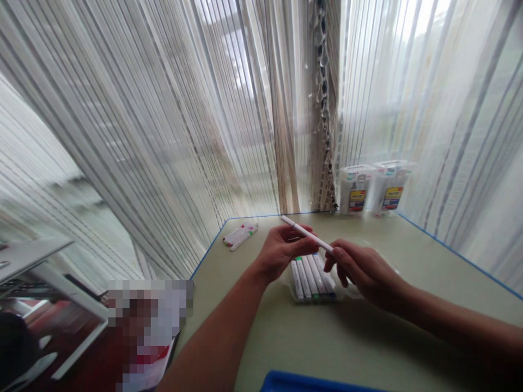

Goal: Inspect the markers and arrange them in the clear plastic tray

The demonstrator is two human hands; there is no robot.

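A slim white marker (pixel 300 228) slants between my two hands, above the table. My left hand (pixel 281 250) is closed around its middle, thumb and fingers on either side. At the marker's lower right end, my right hand (pixel 359 267) pinches it between thumb and fingers. Directly below lies a clear plastic case (pixel 295 298) holding several white markers (pixel 312 275), some with green or blue ends. My right hand partly hides the case's right side. A small group of white markers (pixel 241 237) with coloured ends lies at the table's far left corner.
Two clear marker boxes (pixel 354 190) with yellow and red labels stand at the back right of the pale green table (pixel 286 343). A blue tray edge (pixel 318 381) shows at the front. Striped string curtains (pixel 229 109) hang behind. A white desk (pixel 32 256) is at left.
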